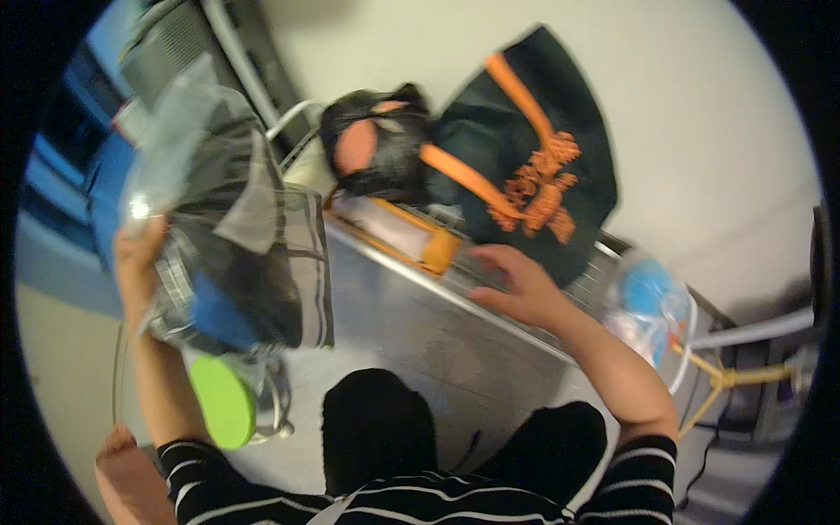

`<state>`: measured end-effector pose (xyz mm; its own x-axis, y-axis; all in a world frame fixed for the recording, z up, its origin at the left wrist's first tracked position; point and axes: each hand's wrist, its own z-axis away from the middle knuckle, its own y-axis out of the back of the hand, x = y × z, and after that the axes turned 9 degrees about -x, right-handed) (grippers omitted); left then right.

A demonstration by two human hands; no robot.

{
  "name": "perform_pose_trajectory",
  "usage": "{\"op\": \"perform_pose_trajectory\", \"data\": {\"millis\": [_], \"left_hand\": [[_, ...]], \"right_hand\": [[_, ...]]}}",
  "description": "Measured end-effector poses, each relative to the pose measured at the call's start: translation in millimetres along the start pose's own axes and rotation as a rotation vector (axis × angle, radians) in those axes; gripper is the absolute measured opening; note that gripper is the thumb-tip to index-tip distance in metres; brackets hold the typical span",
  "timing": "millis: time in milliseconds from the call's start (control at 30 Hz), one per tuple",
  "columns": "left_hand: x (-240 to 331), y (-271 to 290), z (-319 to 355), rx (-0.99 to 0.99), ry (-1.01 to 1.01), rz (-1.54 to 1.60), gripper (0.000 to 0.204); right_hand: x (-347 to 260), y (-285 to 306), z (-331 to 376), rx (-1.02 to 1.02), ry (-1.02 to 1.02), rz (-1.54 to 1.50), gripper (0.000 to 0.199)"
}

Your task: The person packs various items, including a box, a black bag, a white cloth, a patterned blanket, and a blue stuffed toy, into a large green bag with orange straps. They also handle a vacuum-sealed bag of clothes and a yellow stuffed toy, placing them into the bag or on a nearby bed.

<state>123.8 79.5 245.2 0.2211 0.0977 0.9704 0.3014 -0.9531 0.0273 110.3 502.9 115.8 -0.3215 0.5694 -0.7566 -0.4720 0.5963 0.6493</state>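
My left hand (136,262) is raised at the left and grips a clear plastic bag (232,236) holding folded dark and grey clothing with a blue patch. My right hand (516,284) reaches forward with its fingers spread over the far edge of a metal table (411,324), close to an orange and white flat package (407,232). It holds nothing that I can see. Behind that package lies a dark bag with orange straps (525,157), and a black bundle with a pinkish patch (372,144) sits beside it.
A round lime-green stool seat (223,401) on a metal frame stands below the plastic bag. A clear bag with something blue inside (652,306) hangs at the table's right end. A yellow stand (726,381) is at the right. My dark-trousered knees (376,429) press against the table.
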Motion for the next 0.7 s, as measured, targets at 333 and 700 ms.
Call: {"op": "perform_pose_trajectory", "data": {"millis": [333,700], "left_hand": [[56.5,-160.2,-18.5,-0.366,-0.35,0.209,0.038],[54.5,-517.8,92.6,-1.022,0.243,0.683,0.058]], "right_hand": [[25.7,37.8,77.8,0.346,0.123,-1.725,0.073],[52.3,50.4,298.9,1.177,0.675,-1.603,0.054]]}}
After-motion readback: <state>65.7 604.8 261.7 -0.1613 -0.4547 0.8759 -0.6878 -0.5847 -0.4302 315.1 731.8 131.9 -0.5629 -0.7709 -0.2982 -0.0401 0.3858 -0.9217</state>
